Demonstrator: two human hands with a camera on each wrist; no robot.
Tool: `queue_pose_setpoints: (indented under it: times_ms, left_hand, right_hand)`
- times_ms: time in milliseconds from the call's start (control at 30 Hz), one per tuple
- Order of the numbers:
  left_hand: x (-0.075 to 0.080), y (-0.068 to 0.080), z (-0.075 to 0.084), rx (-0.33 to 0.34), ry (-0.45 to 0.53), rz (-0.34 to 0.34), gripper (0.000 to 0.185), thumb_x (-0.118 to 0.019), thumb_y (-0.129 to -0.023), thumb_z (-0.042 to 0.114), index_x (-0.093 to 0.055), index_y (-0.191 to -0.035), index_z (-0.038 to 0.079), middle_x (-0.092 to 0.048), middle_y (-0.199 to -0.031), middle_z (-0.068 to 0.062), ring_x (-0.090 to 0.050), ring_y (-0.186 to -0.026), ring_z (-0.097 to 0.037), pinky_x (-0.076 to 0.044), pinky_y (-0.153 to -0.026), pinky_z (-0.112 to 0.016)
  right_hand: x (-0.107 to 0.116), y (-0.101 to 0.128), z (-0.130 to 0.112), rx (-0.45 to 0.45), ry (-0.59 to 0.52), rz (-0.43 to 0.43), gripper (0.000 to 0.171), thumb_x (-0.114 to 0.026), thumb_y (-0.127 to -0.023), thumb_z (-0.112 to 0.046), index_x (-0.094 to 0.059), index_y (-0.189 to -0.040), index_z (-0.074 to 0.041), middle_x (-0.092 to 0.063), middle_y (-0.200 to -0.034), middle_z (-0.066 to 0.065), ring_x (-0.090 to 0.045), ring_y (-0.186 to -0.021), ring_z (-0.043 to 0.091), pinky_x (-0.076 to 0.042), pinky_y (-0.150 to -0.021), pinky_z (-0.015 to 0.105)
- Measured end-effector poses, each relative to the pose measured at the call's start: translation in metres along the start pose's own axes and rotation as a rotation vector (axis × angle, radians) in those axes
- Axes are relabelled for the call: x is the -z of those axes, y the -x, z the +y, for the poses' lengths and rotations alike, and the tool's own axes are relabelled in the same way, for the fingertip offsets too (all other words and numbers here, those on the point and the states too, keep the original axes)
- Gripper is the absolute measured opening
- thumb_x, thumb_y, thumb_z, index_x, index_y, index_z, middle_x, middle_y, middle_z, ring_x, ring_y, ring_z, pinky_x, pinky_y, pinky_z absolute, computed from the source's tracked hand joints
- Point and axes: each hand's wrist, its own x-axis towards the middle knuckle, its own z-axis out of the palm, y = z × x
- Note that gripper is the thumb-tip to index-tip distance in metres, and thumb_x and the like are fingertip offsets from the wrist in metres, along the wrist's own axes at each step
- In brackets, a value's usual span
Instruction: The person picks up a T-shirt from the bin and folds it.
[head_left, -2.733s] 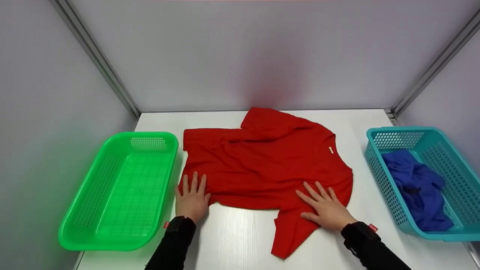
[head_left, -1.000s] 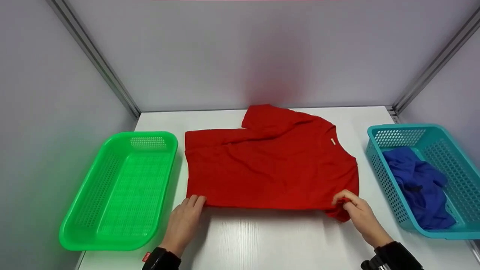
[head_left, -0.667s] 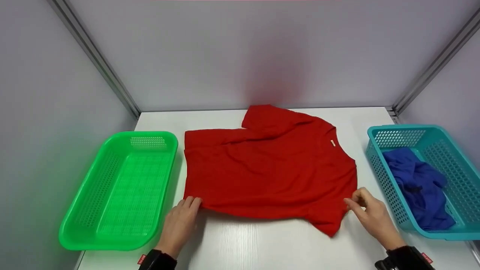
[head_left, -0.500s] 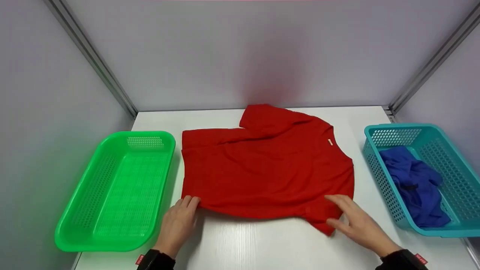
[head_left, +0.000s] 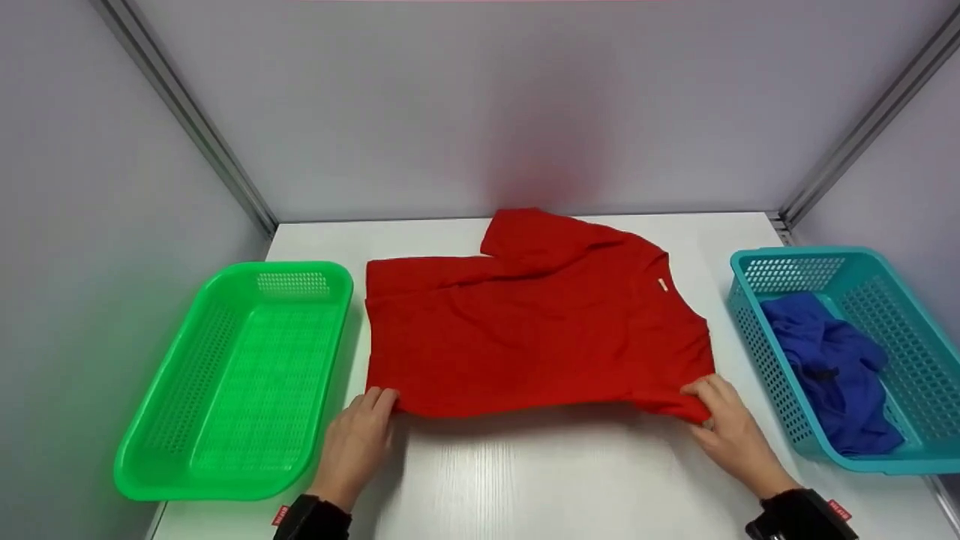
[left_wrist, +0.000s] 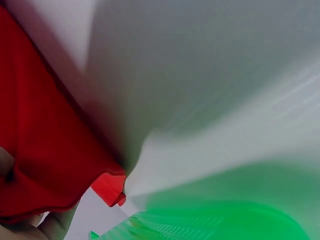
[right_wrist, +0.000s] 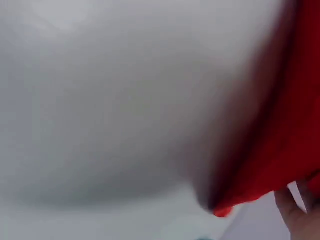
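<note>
A red T-shirt (head_left: 536,337) lies spread on the white table (head_left: 570,480), its near edge folded under and slightly lifted. My left hand (head_left: 360,439) pinches the shirt's near left corner. My right hand (head_left: 724,427) grips the near right corner, where the sleeve is tucked in. In the left wrist view the red cloth (left_wrist: 45,150) hangs over my fingers, with the green basket (left_wrist: 220,220) below. The right wrist view shows red cloth (right_wrist: 280,150) above a fingertip (right_wrist: 295,217), blurred.
An empty green basket (head_left: 150,450) stands at the left of the table. A teal basket (head_left: 757,345) at the right holds a crumpled blue garment (head_left: 832,367). Grey walls close in the back and sides.
Earlier both hands lay flat on the shirt with a sleeve hanging toward me. Since then the right hand tucked that sleeve in and now grips the corner; the left hand kept its corner.
</note>
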Motion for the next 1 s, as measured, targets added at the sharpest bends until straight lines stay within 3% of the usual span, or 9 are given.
queue_pose_setpoints:
  times_ms: [67,133,300,467,633,733,800,900,1000]
  left_hand:
    - [0.001,0.0,0.0,0.013,0.012,0.01,0.031,-0.08,-0.084,-0.006,-0.065,-0.109,0.008,-0.065,-0.096,-0.008,-0.065,-0.083,-0.028,-0.057,-0.067,-0.041]
    - [0.002,0.0,0.0,0.027,0.021,0.009,0.034,-0.081,-0.084,-0.005,-0.065,-0.111,0.007,-0.066,-0.098,-0.009,-0.066,-0.085,-0.028,-0.059,-0.069,-0.042]
    - [0.004,0.0,0.003,0.049,0.037,-0.009,0.039,-0.084,-0.082,-0.004,-0.065,-0.115,0.007,-0.068,-0.102,-0.009,-0.068,-0.089,-0.028,-0.061,-0.076,-0.043]
    - [0.004,-0.002,0.007,0.036,0.074,0.038,0.037,-0.081,-0.082,-0.008,-0.066,-0.114,0.006,-0.069,-0.101,-0.009,-0.069,-0.089,-0.028,-0.061,-0.075,-0.043]
    - [0.006,-0.005,0.009,0.042,0.115,0.074,0.035,-0.079,-0.084,-0.009,-0.066,-0.113,0.006,-0.069,-0.103,-0.009,-0.07,-0.09,-0.028,-0.06,-0.074,-0.043]
    - [0.006,-0.005,0.009,0.06,0.123,0.059,0.033,-0.079,-0.085,-0.008,-0.066,-0.112,0.006,-0.069,-0.103,-0.009,-0.069,-0.09,-0.027,-0.06,-0.074,-0.044]
    - [0.006,-0.004,0.008,0.067,0.116,0.037,0.032,-0.079,-0.086,-0.007,-0.066,-0.111,0.007,-0.068,-0.102,-0.008,-0.069,-0.089,-0.027,-0.06,-0.074,-0.043]
    - [0.005,-0.002,0.007,0.063,0.096,0.004,0.031,-0.078,-0.085,-0.007,-0.066,-0.109,0.008,-0.066,-0.099,-0.007,-0.067,-0.087,-0.026,-0.059,-0.072,-0.042]
    - [0.003,0.0,0.005,0.051,0.086,-0.012,0.031,-0.078,-0.084,-0.009,-0.067,-0.107,0.008,-0.065,-0.097,-0.006,-0.066,-0.085,-0.027,-0.058,-0.07,-0.042]
  right_hand:
    - [0.01,-0.01,-0.004,-0.087,-0.152,0.044,0.044,-0.075,-0.07,0.025,-0.066,-0.105,0.0,-0.064,-0.108,0.005,-0.054,-0.104,-0.002,-0.038,-0.092,0.004]
    - [0.018,-0.018,-0.008,-0.188,-0.267,0.083,0.035,-0.07,-0.078,0.025,-0.064,-0.104,0.003,-0.067,-0.109,0.003,-0.058,-0.106,-0.005,-0.04,-0.095,0.003]
    - [0.028,-0.029,-0.016,-0.403,-0.611,0.17,0.019,-0.053,-0.091,0.025,-0.052,-0.096,0.007,-0.069,-0.11,-0.005,-0.062,-0.107,0.008,-0.05,-0.089,0.012]
    - [0.037,-0.035,-0.015,-0.331,-1.102,0.202,0.017,-0.047,-0.103,0.018,-0.049,-0.099,0.002,-0.066,-0.131,0.013,-0.067,-0.119,0.024,-0.059,-0.093,0.025]
    - [0.051,-0.04,-0.013,-0.26,-1.299,0.106,0.023,-0.037,-0.109,0.008,-0.057,-0.102,-0.001,-0.066,-0.128,0.016,-0.065,-0.119,0.028,-0.06,-0.094,0.03]
    - [0.053,-0.035,-0.011,-0.235,-1.276,-0.049,0.028,-0.031,-0.107,0.012,-0.056,-0.105,0.001,-0.069,-0.12,0.014,-0.066,-0.115,0.027,-0.058,-0.096,0.029]
    - [0.05,-0.029,-0.007,-0.202,-1.165,-0.194,0.027,-0.031,-0.104,0.015,-0.054,-0.103,0.002,-0.067,-0.116,0.013,-0.068,-0.113,0.026,-0.056,-0.098,0.028]
    - [0.041,-0.016,0.0,-0.144,-0.895,-0.405,0.027,-0.037,-0.1,0.02,-0.054,-0.094,-0.001,-0.061,-0.118,0.016,-0.065,-0.118,0.02,-0.05,-0.102,0.022]
    - [0.032,-0.006,0.007,-0.067,-0.584,-0.483,0.04,-0.041,-0.092,0.025,-0.056,-0.082,-0.01,-0.057,-0.116,0.015,-0.059,-0.113,0.015,-0.045,-0.095,0.017]
